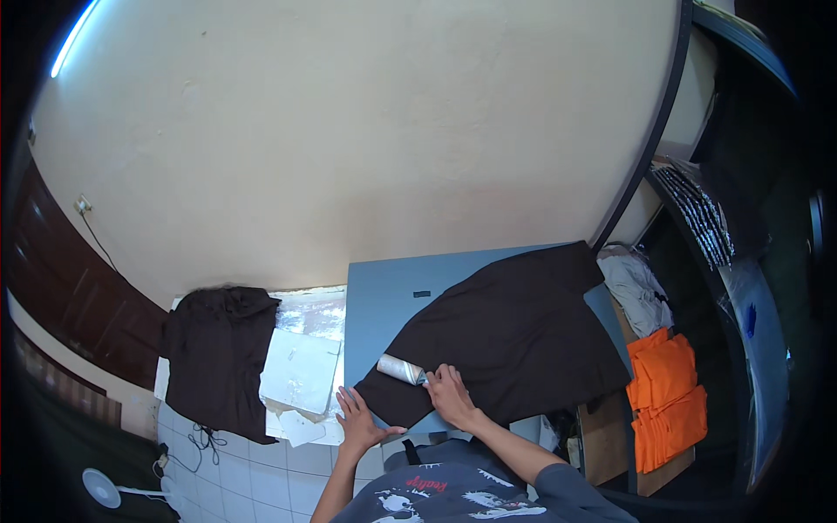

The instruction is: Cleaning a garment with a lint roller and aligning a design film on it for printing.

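Note:
A dark brown garment (514, 331) lies spread over a blue-grey table (384, 301), its narrow end toward the near left. My right hand (452, 397) is closed round the handle of a lint roller (401, 369), whose white cylinder rests on the cloth near that end. Fingers spread, my left hand (359, 422) lies at the garment's near left corner by the table's front edge. Its thumb points right along the cloth's edge.
Another dark brown garment (222, 357) is heaped on a white surface at the left, beside a white board (299, 370). Folded orange cloths (667, 397) and a grey cloth (635, 289) sit on a shelf at the right. A white fan (102, 488) stands lower left, near a cable (207, 443).

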Available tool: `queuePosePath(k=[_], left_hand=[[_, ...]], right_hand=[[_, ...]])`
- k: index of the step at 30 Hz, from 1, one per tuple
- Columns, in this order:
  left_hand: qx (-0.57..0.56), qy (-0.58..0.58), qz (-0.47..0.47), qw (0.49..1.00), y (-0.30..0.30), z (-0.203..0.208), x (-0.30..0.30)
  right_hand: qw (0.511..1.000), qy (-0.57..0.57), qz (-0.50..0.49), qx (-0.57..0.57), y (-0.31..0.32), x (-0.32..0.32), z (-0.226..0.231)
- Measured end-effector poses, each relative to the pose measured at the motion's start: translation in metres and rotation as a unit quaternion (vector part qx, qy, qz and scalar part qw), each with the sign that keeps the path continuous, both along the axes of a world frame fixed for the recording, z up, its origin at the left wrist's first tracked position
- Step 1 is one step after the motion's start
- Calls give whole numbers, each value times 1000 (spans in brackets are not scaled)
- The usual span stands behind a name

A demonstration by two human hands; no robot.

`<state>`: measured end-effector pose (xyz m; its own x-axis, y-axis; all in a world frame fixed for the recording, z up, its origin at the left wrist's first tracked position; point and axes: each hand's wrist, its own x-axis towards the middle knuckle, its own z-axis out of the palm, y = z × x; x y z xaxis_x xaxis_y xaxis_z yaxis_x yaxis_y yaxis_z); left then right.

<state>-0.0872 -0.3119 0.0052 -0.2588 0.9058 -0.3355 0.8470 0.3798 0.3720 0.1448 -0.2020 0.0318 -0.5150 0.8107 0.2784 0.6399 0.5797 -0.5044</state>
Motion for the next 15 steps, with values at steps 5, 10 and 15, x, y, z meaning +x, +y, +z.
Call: queuePosePath(k=[5, 10, 15], left_hand=[[-74, -2, 9, 997, 10, 17, 6], [-135, 23, 17, 990, 12, 20, 0], [-148, 111, 11, 983, 40, 62, 19]], right_hand=[[991, -22, -136, 5, 31, 3, -20], [969, 105, -220, -44, 75, 50, -2], [918, 136, -369, -55, 29, 120, 6]])
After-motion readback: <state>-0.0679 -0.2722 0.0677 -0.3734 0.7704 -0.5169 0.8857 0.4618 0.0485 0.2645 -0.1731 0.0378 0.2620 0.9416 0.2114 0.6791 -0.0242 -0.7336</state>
